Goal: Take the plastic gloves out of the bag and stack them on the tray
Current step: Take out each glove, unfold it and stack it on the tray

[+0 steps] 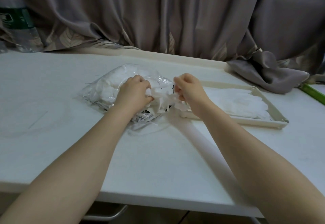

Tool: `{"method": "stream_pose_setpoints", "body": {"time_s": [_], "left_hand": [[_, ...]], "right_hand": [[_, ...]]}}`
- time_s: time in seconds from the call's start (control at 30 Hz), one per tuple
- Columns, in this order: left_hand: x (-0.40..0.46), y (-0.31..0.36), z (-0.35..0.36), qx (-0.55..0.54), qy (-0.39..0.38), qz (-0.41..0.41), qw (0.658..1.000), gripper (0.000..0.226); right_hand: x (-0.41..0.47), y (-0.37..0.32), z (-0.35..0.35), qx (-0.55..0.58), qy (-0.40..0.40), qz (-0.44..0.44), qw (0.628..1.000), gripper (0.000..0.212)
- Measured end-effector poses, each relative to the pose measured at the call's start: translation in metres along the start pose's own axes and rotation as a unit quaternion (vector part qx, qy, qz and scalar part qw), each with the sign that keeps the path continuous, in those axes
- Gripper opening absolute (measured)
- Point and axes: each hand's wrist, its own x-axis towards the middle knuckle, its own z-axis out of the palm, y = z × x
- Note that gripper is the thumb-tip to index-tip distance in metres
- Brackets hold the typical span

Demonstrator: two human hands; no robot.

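A grey curtain [175,13] is hung across the far side of the scene, its folds spilling onto the far right of the white table [61,144]; the table is spread from the near edge to a raised cream lip at the far side; a cream tray [274,107] is set on the right of the table, and a flat layer of white plastic gloves [237,100] is laid inside it; a clear plastic bag [98,90] with black print is laid at the table's middle, just left of the tray, with more crumpled white gloves seen through it; a clear bottle with a green label [15,18] is seen at the far left, partly cut off; a green strip [314,93] is glimpsed at the right edge; the left hand [135,90] is curled at the bag's mouth, gripping crumpled glove plastic; the right hand [188,88] is closed in a pinch on a glove [163,99] stretched between both hands, just beside the tray's near-left corner.
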Motion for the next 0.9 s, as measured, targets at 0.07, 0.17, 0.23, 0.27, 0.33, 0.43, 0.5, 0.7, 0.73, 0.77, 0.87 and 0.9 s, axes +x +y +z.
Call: {"method": "stream_pose_setpoints", "body": {"time_s": [0.07,0.17,0.23,0.27,0.33,0.43,0.5,0.7,0.73,0.77,0.87,0.9], "left_hand": [[0.000,0.000,0.000,-0.002,0.002,-0.004,1.000,0.036],[0.000,-0.001,-0.001,-0.016,0.002,-0.007,1.000,0.035],[0.000,-0.001,0.000,-0.020,0.002,-0.009,1.000,0.035],[-0.001,-0.002,0.000,-0.020,0.003,-0.010,1.000,0.035],[-0.001,-0.002,0.000,-0.021,0.010,-0.011,1.000,0.033],[-0.001,-0.002,-0.002,-0.034,0.028,-0.010,0.999,0.030],[-0.001,-0.003,-0.004,-0.054,0.040,-0.012,0.998,0.031],[0.001,-0.005,-0.007,-0.064,0.040,-0.016,0.997,0.027],[0.000,-0.008,-0.007,-0.045,0.029,-0.024,0.998,0.028],[0.001,-0.010,-0.007,-0.029,0.018,-0.034,0.999,0.029],[0.000,-0.011,-0.011,-0.008,-0.028,-0.065,0.997,0.039],[-0.001,-0.007,-0.014,-0.008,-0.052,-0.073,0.996,0.047]], "right_hand": [[-0.004,0.000,-0.001,-0.210,-0.058,-0.092,0.972,0.010],[-0.006,0.003,-0.001,-0.388,-0.112,-0.173,0.898,0.027],[-0.006,0.002,0.000,-0.385,-0.080,-0.206,0.896,0.014],[-0.005,0.001,-0.001,-0.370,-0.061,-0.209,0.903,0.014],[-0.005,-0.005,-0.003,-0.324,-0.029,-0.183,0.928,0.016],[-0.005,-0.011,-0.007,-0.090,0.004,-0.122,0.988,0.022],[-0.007,-0.012,-0.008,0.087,0.002,-0.084,0.993,0.028],[-0.005,-0.021,-0.019,0.501,0.055,0.044,0.863,0.034],[-0.005,-0.024,-0.024,0.551,0.051,0.055,0.831,0.035],[-0.004,-0.027,-0.032,0.577,0.047,0.061,0.813,0.036],[-0.009,-0.032,-0.048,0.507,0.054,0.083,0.856,0.039],[-0.011,-0.031,-0.051,0.458,0.052,0.082,0.884,0.037]]}}
